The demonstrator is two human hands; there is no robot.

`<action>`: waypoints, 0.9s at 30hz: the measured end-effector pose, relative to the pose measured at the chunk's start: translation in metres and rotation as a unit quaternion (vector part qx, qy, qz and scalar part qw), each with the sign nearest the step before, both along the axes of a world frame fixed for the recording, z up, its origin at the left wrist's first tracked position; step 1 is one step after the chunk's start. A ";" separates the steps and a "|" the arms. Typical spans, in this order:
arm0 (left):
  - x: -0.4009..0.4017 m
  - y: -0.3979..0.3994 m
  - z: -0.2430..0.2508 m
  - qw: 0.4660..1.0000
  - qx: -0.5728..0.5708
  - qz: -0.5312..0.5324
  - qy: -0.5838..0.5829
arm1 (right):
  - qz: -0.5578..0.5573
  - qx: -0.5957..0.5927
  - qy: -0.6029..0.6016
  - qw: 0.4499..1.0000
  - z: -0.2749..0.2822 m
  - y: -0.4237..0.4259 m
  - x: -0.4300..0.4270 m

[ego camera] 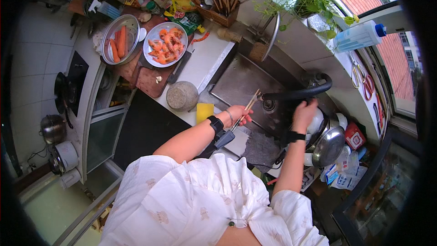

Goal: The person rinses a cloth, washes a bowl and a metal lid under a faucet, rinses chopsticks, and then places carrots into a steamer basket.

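Note:
My left hand (pixel 239 114) is closed around a pair of chopsticks (pixel 252 100) over the near edge of the metal sink (pixel 235 75). The chopstick tips point towards the end of a black faucet hose (pixel 295 92). My right hand (pixel 305 114) is raised at the sink's right side, near the faucet and a white bowl (pixel 315 121); its fingertips are partly hidden, so its hold cannot be told. On the left, a white plate of cooked shrimp (pixel 166 45) stands beside a metal colander (pixel 108 34) with carrots (pixel 121 42).
A round stone (pixel 182 95) and a yellow sponge (pixel 205 112) lie left of the sink. A wooden cutting board (pixel 155 83) carries garlic cloves (pixel 158 79). Stacked pots with a metal lid (pixel 328 146) stand at right. Scissors (pixel 356 73) and a plastic bottle (pixel 360 36) are on the sill.

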State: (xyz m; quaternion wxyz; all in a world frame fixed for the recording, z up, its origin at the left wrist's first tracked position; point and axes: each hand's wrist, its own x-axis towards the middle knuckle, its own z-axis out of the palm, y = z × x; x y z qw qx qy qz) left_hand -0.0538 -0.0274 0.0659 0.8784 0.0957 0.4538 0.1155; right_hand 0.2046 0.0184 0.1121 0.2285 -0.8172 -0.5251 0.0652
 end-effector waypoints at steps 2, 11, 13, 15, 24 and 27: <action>0.004 0.002 0.004 1.000 -0.001 -0.002 0.014 | 0.067 -0.089 0.228 0.967 -0.051 -0.022 -0.029; -0.001 -0.010 0.011 0.996 0.052 -0.042 0.066 | -0.124 -0.217 0.818 0.518 -0.105 -0.026 -0.109; -0.006 -0.012 0.011 0.995 0.060 -0.051 0.066 | -0.149 -0.174 0.848 0.478 -0.105 -0.022 -0.108; -0.010 -0.013 0.011 0.995 0.056 -0.042 0.073 | -0.171 -0.172 0.846 0.475 -0.107 -0.021 -0.111; -0.019 -0.014 0.018 0.992 0.060 -0.089 0.066 | -0.149 -0.177 0.880 0.414 -0.111 -0.027 -0.112; -0.013 -0.014 0.023 0.986 0.087 -0.107 0.089 | -0.193 -0.165 0.900 0.353 -0.100 -0.016 -0.112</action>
